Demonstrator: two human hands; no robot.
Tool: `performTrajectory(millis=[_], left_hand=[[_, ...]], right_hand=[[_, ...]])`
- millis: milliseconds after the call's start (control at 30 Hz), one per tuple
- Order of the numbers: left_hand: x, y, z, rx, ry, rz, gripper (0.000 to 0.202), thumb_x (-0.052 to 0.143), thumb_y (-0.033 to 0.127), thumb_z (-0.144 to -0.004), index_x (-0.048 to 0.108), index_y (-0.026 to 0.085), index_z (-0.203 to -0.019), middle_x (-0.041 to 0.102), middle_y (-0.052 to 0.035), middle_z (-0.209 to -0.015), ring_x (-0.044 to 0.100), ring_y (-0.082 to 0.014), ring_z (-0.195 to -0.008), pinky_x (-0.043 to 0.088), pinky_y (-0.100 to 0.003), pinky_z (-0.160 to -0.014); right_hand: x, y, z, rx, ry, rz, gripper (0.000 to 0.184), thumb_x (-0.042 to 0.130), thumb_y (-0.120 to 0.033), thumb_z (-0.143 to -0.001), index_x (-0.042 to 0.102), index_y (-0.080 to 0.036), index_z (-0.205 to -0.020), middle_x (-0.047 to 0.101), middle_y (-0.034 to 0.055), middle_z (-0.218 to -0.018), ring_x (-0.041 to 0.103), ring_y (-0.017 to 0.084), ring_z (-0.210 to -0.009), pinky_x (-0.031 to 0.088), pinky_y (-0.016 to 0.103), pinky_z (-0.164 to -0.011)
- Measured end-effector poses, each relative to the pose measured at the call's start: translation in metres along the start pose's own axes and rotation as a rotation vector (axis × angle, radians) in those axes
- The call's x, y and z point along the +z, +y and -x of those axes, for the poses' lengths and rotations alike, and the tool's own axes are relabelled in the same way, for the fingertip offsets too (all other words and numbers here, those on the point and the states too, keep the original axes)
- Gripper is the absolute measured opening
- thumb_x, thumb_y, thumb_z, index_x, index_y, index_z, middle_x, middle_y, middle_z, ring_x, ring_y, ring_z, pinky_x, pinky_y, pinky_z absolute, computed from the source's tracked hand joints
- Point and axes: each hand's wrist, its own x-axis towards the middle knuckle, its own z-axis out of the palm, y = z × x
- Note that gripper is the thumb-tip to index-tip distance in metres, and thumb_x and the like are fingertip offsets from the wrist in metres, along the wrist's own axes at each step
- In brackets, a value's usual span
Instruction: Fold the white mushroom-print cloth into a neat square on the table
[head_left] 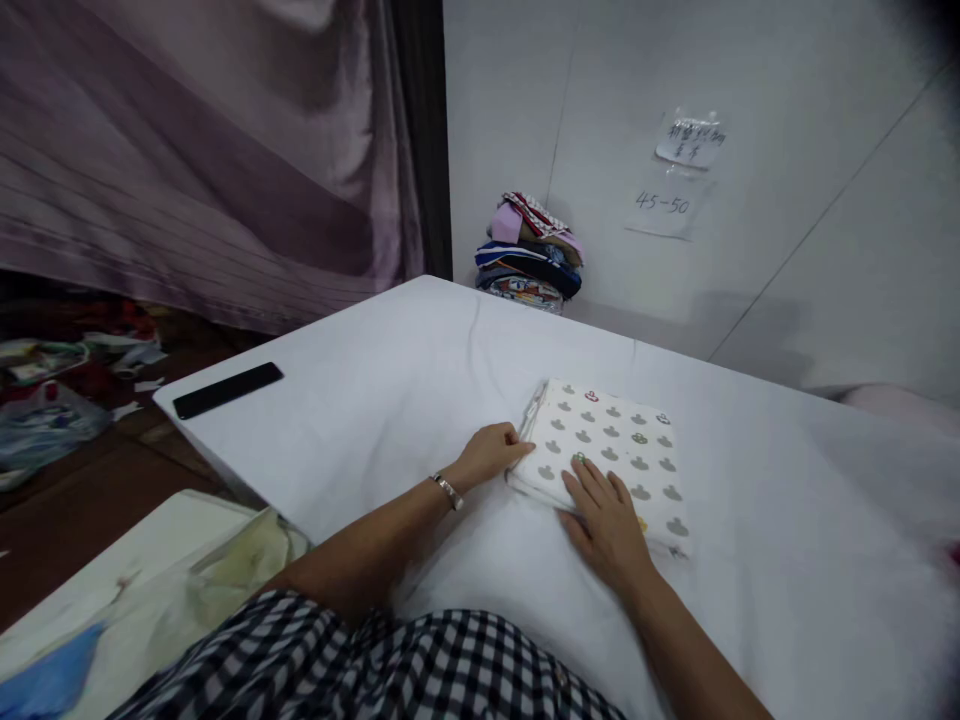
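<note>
A folded white cloth (619,440) printed with small grey shapes lies on the white table (375,420). My left hand (491,452) is curled against the cloth's left edge, fingers tucked at the fold. My right hand (604,515) lies flat on the cloth's near corner with its fingers stretched out. A bracelet sits on my left wrist.
A stack of folded coloured clothes (531,250) stands at the table's far edge against the wall. A black flat bar (227,389) lies near the left corner. Paper notes (679,170) hang on the wall. Clutter covers the floor at left, below a purple curtain.
</note>
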Motion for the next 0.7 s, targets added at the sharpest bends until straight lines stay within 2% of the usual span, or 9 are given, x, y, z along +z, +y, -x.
performTrajectory(millis=[100, 200, 267, 400, 567, 700], left_hand=[[0.001, 0.005, 0.012, 0.001, 0.015, -0.025, 0.033, 0.060, 0.052, -0.072, 0.056, 0.019, -0.071, 0.060, 0.0016, -0.072, 0.053, -0.0140, -0.065, 0.034, -0.024, -0.055], [0.002, 0.011, 0.017, 0.053, 0.133, -0.106, 0.032, 0.063, 0.050, -0.071, 0.055, 0.020, -0.077, 0.059, 0.0017, -0.078, 0.052, -0.0141, -0.068, 0.035, -0.025, -0.059], [0.004, 0.013, 0.020, 0.089, 0.165, -0.147, 0.030, 0.064, 0.048, -0.071, 0.054, 0.021, -0.080, 0.058, 0.0018, -0.080, 0.052, -0.0141, -0.069, 0.035, -0.026, -0.060], [0.007, 0.012, 0.024, 0.100, 0.087, -0.149, 0.028, 0.061, 0.047, -0.075, 0.054, 0.020, -0.075, 0.058, 0.0015, -0.080, 0.053, -0.0141, -0.072, 0.036, -0.026, -0.062], [0.008, 0.012, 0.023, 0.052, 0.051, -0.145, 0.031, 0.061, 0.050, -0.073, 0.055, 0.020, -0.070, 0.059, 0.0005, -0.079, 0.053, -0.0148, -0.071, 0.036, -0.026, -0.060], [0.006, 0.015, 0.020, 0.060, 0.012, -0.143, 0.026, 0.059, 0.043, -0.075, 0.054, 0.019, -0.067, 0.058, 0.0002, -0.075, 0.052, -0.0149, -0.069, 0.035, -0.026, -0.059]], right_hand=[[0.000, 0.000, 0.000, 0.005, 0.003, -0.006, 0.047, 0.043, -0.030, -0.089, 0.042, -0.018, -0.134, 0.041, 0.0105, -0.141, 0.031, 0.025, -0.133, 0.028, 0.048, -0.103], [0.000, 0.000, 0.001, 0.006, 0.001, -0.004, 0.046, 0.043, -0.029, -0.088, 0.043, -0.017, -0.133, 0.042, 0.0107, -0.140, 0.031, 0.025, -0.132, 0.027, 0.047, -0.103], [-0.001, 0.000, 0.000, 0.007, 0.000, -0.001, 0.046, 0.043, -0.028, -0.088, 0.043, -0.017, -0.133, 0.042, 0.0105, -0.140, 0.031, 0.025, -0.132, 0.027, 0.047, -0.103], [-0.002, -0.001, 0.000, 0.007, -0.008, 0.003, 0.046, 0.043, -0.028, -0.088, 0.044, -0.017, -0.133, 0.041, 0.0104, -0.141, 0.032, 0.026, -0.132, 0.027, 0.047, -0.104], [-0.001, 0.000, 0.000, 0.001, -0.002, 0.001, 0.046, 0.044, -0.029, -0.088, 0.044, -0.016, -0.132, 0.042, 0.0110, -0.140, 0.032, 0.026, -0.132, 0.027, 0.048, -0.103], [-0.002, 0.000, 0.000, -0.002, -0.001, 0.004, 0.045, 0.044, -0.029, -0.089, 0.044, -0.016, -0.132, 0.042, 0.0107, -0.140, 0.033, 0.027, -0.131, 0.027, 0.048, -0.103]])
